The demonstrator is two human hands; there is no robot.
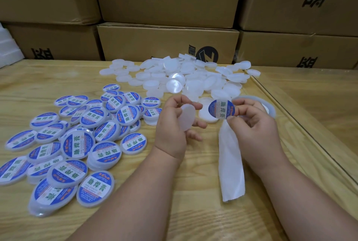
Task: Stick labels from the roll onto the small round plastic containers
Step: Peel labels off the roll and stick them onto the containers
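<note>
Wood table (193, 192), cartons (166, 43) behind (stacked, maybe 2 rows)

Labelled small round white plastic containers with blue labels (65, 140): roughly forty, heaped. Unlabelled translucent white round containers (184, 77): several dozen, exact count indeterminable. Brown cardboard cartons (166, 43): six visible. Hands: two.

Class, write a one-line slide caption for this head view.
Left hand holds a blank container; right hand pinches a peeled label.
</note>
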